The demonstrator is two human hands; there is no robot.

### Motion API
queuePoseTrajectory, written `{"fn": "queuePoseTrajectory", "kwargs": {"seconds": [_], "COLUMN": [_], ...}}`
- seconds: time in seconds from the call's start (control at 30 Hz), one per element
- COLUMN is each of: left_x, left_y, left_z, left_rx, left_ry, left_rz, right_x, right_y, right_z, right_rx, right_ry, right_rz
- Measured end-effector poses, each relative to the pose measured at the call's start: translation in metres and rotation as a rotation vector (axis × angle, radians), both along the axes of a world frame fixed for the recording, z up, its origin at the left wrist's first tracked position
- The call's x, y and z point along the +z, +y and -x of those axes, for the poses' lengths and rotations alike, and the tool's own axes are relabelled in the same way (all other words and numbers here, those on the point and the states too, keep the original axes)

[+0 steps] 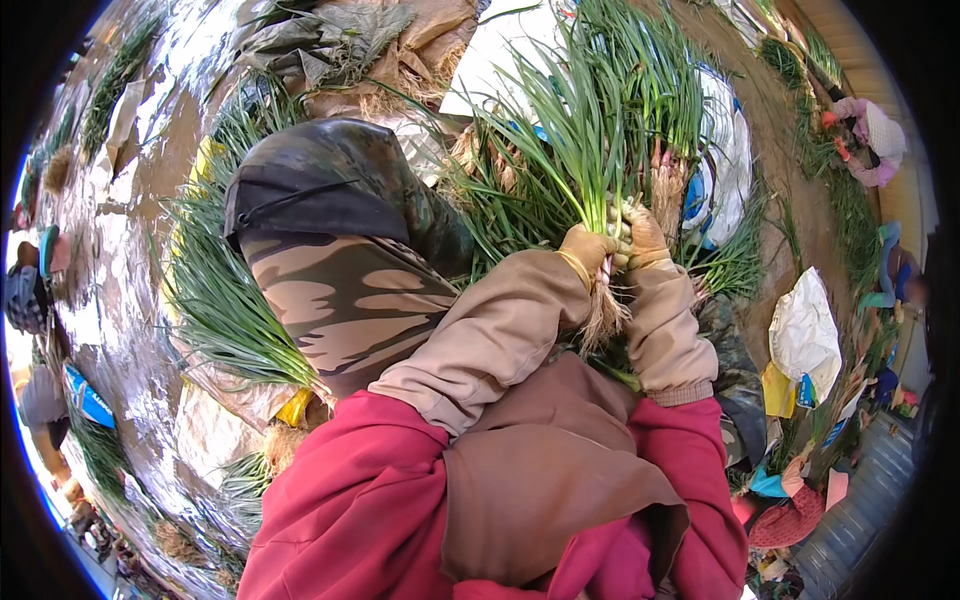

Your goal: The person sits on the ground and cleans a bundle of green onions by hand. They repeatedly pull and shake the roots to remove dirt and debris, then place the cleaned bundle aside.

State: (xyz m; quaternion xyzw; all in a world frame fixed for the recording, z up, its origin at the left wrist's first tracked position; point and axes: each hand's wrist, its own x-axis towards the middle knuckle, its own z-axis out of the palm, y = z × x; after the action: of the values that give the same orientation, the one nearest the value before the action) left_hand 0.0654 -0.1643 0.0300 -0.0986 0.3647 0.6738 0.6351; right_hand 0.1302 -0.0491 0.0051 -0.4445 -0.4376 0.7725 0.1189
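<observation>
Both hands wear tan gloves and meet at the lower stems of a bunch of green onions (pixel 589 169), leaves pointing up and away, pale stringy roots hanging below. My left hand (pixel 589 251) is closed around the stems just above the roots. My right hand (pixel 641 232) presses against the bunch from the right, its fingers curled at the stems. Just beyond it stands another bundle with reddish bases and long roots (pixel 667 187). More green onions lie under and behind the held bunch.
A large pile of green onions (pixel 225 277) lies left of my camouflage-covered knee (pixel 345 300). Crumpled sacks (pixel 330 45) lie ahead, a white sack (pixel 804 337) at right. Other people sit far right, among them one in a pale hat (pixel 885 131); more people are at the far left.
</observation>
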Motion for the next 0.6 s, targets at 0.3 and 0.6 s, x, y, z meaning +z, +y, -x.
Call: {"fn": "queuePoseTrajectory", "kwargs": {"seconds": [0.3, 0.6], "left_x": [-0.008, 0.015], "left_y": [0.001, -0.003], "left_z": [0.006, 0.047], "left_rx": [0.043, 0.260], "left_ry": [-0.195, -0.134], "left_rz": [-0.302, -0.375], "right_x": [-0.009, 0.032], "right_y": [0.045, -0.006], "right_z": [-0.016, -0.003], "right_rx": [0.152, 0.515], "right_ry": [-0.217, -0.268], "right_rz": [-0.520, -0.470]}}
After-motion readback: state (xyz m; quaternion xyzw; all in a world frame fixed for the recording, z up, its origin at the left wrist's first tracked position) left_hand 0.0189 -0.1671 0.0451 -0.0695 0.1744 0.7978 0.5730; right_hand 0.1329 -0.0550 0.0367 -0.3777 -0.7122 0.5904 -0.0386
